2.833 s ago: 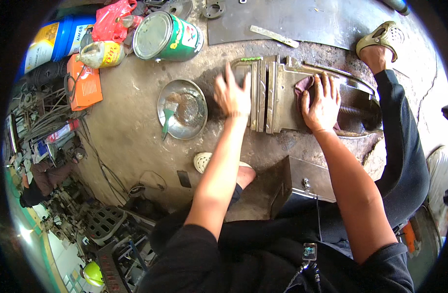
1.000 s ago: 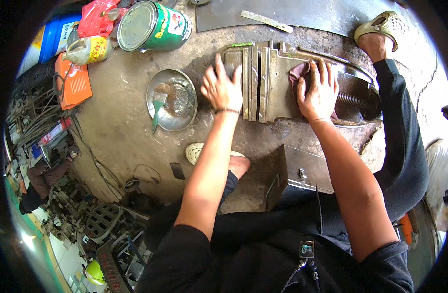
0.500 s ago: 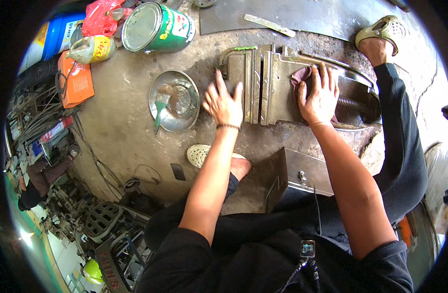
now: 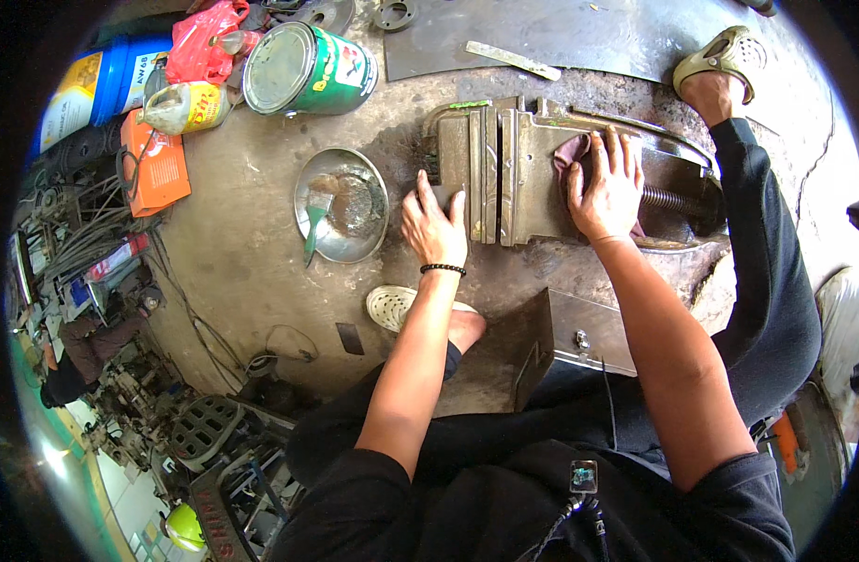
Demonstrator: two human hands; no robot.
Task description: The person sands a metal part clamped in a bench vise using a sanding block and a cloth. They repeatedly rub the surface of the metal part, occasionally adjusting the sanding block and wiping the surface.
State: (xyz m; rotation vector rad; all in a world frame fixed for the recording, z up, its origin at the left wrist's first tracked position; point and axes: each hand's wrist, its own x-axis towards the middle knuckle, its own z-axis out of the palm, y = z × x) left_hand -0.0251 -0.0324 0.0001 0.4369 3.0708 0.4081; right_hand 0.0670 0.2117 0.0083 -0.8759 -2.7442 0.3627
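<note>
Resting on the concrete floor (image 4: 242,244), a large metal vise (image 4: 542,178) lies between the person's legs and serves as the reference for all positions below. The left hand (image 4: 434,225) lies flat with fingers loosely spread against the vise's left end, gripping nothing. The right hand (image 4: 607,187) is spread wide, palm down, pressing a dark reddish rag (image 4: 568,150) onto the top of the vise body; a threaded screw (image 4: 673,199) shows just right of that hand.

Handling judgement: the vise appears to be solid cast metal, heavy and rigid, probably greasy, so a bare grip may slip. Take hold at the flat outer faces of the body, not at the screw. The rag is soft and light and bunches under the palm.

Left of the vise stands a shallow steel bowl (image 4: 355,220) holding a green-handled brush (image 4: 315,220). Beyond the bowl, up and left of the vise, are a green tin can (image 4: 308,67), an orange box (image 4: 155,169), a red plastic bag (image 4: 203,47) and a blue drum (image 4: 97,84). A steel plate (image 4: 542,33) lies above the vise. Sandalled feet rest at its upper right (image 4: 725,58) and lower left (image 4: 392,307). The room is a cluttered workshop with cables and machine parts far left.
</note>
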